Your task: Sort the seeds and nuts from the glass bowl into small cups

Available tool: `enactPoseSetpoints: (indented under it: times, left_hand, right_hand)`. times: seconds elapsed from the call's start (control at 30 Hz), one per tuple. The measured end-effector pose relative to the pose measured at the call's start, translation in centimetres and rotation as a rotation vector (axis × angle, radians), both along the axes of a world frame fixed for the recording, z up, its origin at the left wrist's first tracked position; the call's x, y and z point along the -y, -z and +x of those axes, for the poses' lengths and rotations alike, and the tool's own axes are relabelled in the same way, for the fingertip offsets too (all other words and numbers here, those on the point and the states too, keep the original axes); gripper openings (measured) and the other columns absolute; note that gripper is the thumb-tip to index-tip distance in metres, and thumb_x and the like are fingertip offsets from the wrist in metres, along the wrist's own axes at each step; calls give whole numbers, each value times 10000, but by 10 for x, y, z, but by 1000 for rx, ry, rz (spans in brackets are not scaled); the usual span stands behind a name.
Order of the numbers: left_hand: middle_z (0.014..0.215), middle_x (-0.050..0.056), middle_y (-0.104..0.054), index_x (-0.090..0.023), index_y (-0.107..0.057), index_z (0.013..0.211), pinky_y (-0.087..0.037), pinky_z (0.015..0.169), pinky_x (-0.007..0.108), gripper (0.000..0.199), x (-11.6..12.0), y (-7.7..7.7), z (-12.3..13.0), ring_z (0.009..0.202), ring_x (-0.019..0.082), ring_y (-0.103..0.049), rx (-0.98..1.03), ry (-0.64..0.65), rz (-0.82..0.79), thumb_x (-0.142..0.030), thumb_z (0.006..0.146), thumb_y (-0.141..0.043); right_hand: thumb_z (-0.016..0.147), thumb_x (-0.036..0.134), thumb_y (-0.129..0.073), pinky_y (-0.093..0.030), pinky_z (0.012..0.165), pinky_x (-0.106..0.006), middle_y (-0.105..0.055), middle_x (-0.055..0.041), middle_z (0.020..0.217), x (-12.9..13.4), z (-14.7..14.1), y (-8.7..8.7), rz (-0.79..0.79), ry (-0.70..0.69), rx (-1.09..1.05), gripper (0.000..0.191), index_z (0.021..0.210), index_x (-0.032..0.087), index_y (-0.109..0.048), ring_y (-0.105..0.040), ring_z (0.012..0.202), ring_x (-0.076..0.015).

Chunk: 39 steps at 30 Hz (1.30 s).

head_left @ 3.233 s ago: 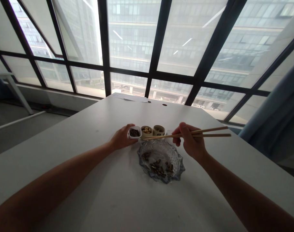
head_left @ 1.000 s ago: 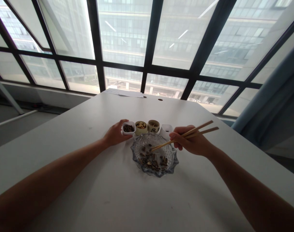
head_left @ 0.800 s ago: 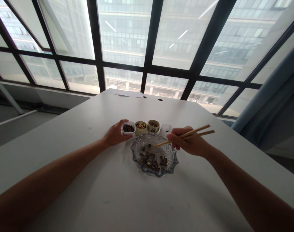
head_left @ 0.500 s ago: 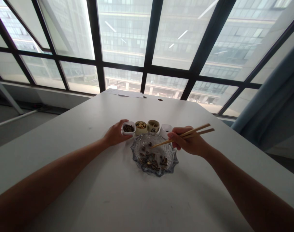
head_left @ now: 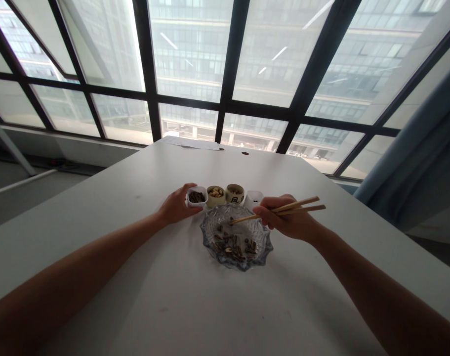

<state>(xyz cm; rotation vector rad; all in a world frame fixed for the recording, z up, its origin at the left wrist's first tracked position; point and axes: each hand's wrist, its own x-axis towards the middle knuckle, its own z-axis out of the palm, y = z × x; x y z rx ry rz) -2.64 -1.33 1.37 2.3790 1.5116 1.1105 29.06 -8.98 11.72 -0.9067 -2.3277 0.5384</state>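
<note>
My left hand [head_left: 177, 203] is wrapped round a small white square cup [head_left: 196, 203] of dark seeds, at the left end of a row. In my right hand [head_left: 286, 216] is a pair of wooden chopsticks [head_left: 301, 203], their tips down inside a scalloped clear glass bowl [head_left: 266, 249]. The tips touch a small dark seed [head_left: 231, 220] near the bowl's far side; whether they grip it I cannot tell. Striped sunflower seeds [head_left: 235, 251] and other dark pieces lie on the bowl's bottom.
Beside the held cup stand a cup of pale nuts [head_left: 215, 201], a cup with dark lettering [head_left: 234, 200] and another white cup [head_left: 252, 201], partly behind my right hand. Papers [head_left: 195, 144] lie at the far end of the white table [head_left: 154, 306], before tall windows.
My right hand has shifted slightly left and down, and the chopstick tips have moved a little up to the seed at the far side. My left hand has stayed put.
</note>
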Motion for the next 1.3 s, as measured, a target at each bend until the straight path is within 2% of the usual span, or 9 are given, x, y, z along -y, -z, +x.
enactPoseSetpoints:
  times: [0.3,0.53,0.83,1.13,1.3]
  left_hand:
    - [1034,94,-716,-196,-496,1284,-537,722,333,715,-1,1,1,762,203,-659,5,-1,-6,-493,677,-729]
    - [1020,93,-718,-196,-495,1284,-537,722,335,709,-1,1,1,770,208,-662,4,-5,-11,-488,680,-722]
    - [1033,94,-719,-200,-489,1287,-537,732,333,707,0,0,1,797,213,-672,10,5,-22,-492,685,-716]
    - [1003,75,-726,-220,-490,1282,-536,729,322,700,-1,1,0,780,203,-673,6,-3,-7,-506,685,-718]
    - [1011,83,-724,-206,-486,1292,-539,728,331,712,-2,3,0,785,210,-673,-3,-5,-23,-513,691,-713]
  right_hand:
    - [978,461,-490,-374,367,-193,-577,-11,458,4,0,-2,70,39,29,474,607,173,-563,-504,382,-88]
    - [977,496,-481,-407,383,-186,-609,-18,481,6,-2,-3,-12,47,16,488,615,178,-554,-552,402,-97]
    - [969,485,-497,-395,362,-187,-606,-19,473,5,1,-6,23,52,12,472,619,177,-571,-541,393,-99]
    - [962,550,-466,-371,351,-209,-589,-15,458,7,0,-8,-31,89,36,508,623,183,-562,-489,365,-98]
    - [967,529,-469,-384,350,-198,-593,-17,466,7,1,-9,-20,69,31,507,602,186,-543,-515,375,-98]
